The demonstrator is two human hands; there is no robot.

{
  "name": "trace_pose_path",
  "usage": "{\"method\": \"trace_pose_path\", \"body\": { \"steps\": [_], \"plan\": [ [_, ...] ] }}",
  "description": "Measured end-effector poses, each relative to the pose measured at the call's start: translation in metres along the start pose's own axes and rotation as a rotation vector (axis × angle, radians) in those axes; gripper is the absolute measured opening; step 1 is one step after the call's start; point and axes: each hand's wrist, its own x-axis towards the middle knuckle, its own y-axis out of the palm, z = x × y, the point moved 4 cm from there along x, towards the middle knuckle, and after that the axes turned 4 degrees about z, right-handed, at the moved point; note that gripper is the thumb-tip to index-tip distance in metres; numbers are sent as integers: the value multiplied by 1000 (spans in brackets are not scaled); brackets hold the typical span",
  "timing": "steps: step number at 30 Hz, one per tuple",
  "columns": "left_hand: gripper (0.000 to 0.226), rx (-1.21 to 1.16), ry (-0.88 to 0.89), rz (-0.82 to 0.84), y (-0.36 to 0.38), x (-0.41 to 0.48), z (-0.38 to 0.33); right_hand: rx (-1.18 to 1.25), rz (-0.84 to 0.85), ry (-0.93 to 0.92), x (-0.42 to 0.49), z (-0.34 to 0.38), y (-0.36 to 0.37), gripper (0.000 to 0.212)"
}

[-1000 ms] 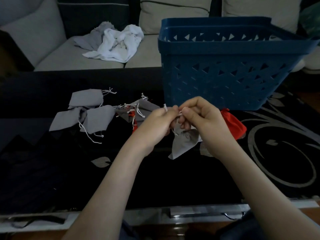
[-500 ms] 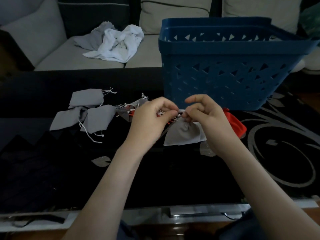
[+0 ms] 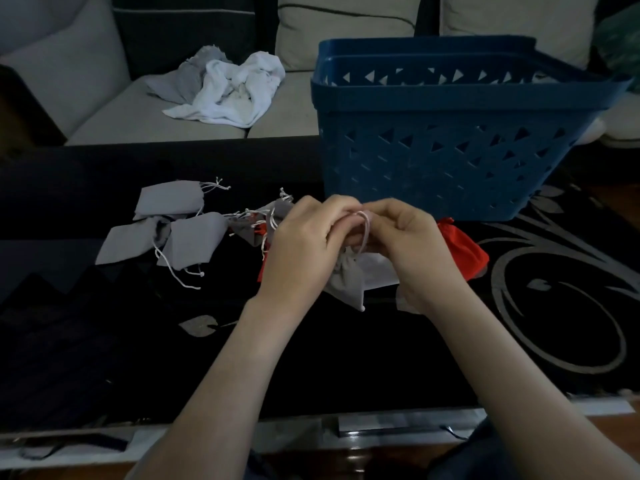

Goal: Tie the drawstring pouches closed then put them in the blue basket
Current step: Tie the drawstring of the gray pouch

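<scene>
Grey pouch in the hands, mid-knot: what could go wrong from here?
1. The left hand and right hand pinch the cord loop at the fingertips; a slip could undo the knot and drop the grey pouch.
2. Tangled cords of the loose pouches lie beside the left hand and could snag.
3. The red pouch sits half hidden behind the right hand and might be missed.

Left hand [image 3: 304,244] and right hand [image 3: 412,237] were bare. Left forearm [image 3: 225,375] and right forearm [image 3: 502,358] were uncovered along their whole visible length. Dark navy clothing [image 3: 460,452] showed at the lower edge; its cut was indiscernible.
</scene>
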Motion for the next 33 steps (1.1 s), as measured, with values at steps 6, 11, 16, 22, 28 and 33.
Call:
{"method": "trace_pose_path", "body": {
  "steps": [6,11,16,22,28,33],
  "plan": [
    [26,133,-12,-30,-1,-2,5,242,-137,-50,4,0,-5,12],
    [20,222,-132,63,-5,-2,13,763,-179,-12,12,4,-19,21],
    [17,221,-290,97,-7,2,32,845,-240,28,15,5,-30,35],
    [22,225,-363,132,-7,3,34,251,-110,-75,10,18,-34,28],
    [35,-201,-570,321,5,6,33,-455,118,-89,-1,15,-23,14],
    [29,-591,-497,318,6,6,10,-548,181,-108,-1,10,-14,7]
  ]
}}
